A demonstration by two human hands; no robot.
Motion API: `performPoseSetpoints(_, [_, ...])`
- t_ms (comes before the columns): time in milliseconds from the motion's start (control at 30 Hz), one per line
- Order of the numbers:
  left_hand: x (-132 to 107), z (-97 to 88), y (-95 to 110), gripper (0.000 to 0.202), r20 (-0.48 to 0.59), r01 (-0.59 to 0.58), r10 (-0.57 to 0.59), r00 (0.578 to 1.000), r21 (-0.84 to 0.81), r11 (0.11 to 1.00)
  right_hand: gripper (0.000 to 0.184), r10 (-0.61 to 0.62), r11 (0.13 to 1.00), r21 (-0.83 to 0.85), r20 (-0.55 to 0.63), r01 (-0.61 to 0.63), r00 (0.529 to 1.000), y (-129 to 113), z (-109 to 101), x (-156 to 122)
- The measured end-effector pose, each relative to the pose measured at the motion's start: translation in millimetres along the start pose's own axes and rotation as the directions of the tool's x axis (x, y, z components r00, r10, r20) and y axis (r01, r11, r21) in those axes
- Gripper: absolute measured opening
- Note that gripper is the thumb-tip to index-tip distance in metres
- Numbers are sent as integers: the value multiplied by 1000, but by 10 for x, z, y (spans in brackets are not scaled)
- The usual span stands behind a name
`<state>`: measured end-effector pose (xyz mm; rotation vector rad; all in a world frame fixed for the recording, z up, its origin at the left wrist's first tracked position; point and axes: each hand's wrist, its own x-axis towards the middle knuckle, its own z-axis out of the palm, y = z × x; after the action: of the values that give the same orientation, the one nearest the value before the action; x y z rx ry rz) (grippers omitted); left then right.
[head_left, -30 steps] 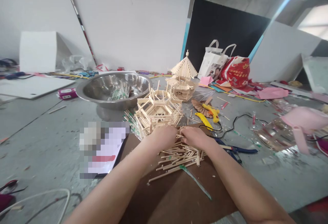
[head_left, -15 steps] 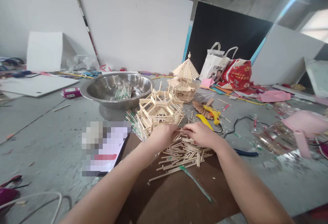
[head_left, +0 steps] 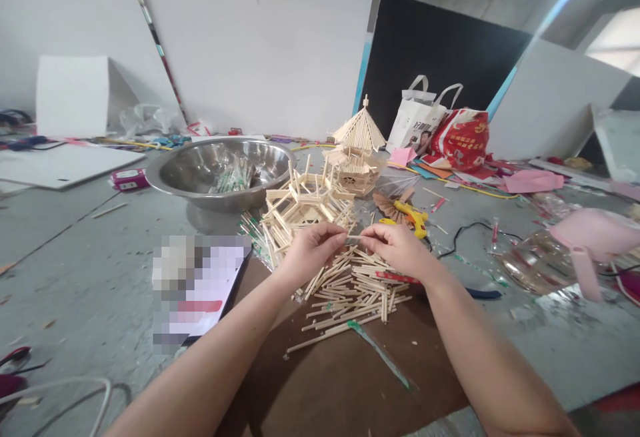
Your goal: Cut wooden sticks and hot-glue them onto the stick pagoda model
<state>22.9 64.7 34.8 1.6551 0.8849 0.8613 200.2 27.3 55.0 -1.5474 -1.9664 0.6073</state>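
My left hand [head_left: 311, 249] and my right hand [head_left: 395, 248] are raised just above a pile of short wooden sticks [head_left: 350, 293] lying on a brown board [head_left: 345, 383]. Both hands pinch the ends of one small stick [head_left: 353, 239] held level between them. Right behind my hands stands an open hexagonal frame of sticks [head_left: 305, 207]. Farther back is a finished stick pavilion with a pointed roof [head_left: 357, 153].
A steel bowl [head_left: 220, 171] holding wrapped sticks sits at the back left. A yellow glue gun [head_left: 410, 217] with a black cord lies to the right, blue-handled pliers [head_left: 483, 294] beside my right wrist. Bags [head_left: 457, 137], pink paper and a clear bottle [head_left: 543, 263] clutter the right.
Both hands have lifted off the stick pile and come together, now pinching one stick between them above the pile.
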Motion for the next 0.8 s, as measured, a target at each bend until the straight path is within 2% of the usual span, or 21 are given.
performPoseSetpoints(133, [0,-5,70,20,-93,23,-27,995,-39,999,26,58,967,247,37,-65,998,-7,1,1])
performPoseSetpoints(200, [3,-12,99,20,-132,44,-51,990,-56,997,30,97,925,368,23,-99,995,8,-19,5])
performPoseSetpoints(267, [4,-12,114,18,-152,51,-60,986,-64,997,29,124,904,413,-10,-109,992,17,-30,8])
performPoseSetpoints(367, [1,2,108,18,-149,29,-36,988,-48,998,26,140,912,391,-8,-125,990,2,-1,11])
performPoseSetpoints(567, [-7,10,74,20,-131,-22,20,991,-18,1000,24,140,930,316,161,-185,977,-74,116,48])
performPoseSetpoints(800, [-5,-16,129,21,-151,-49,32,988,-111,993,21,52,969,216,294,-119,954,-239,72,166])
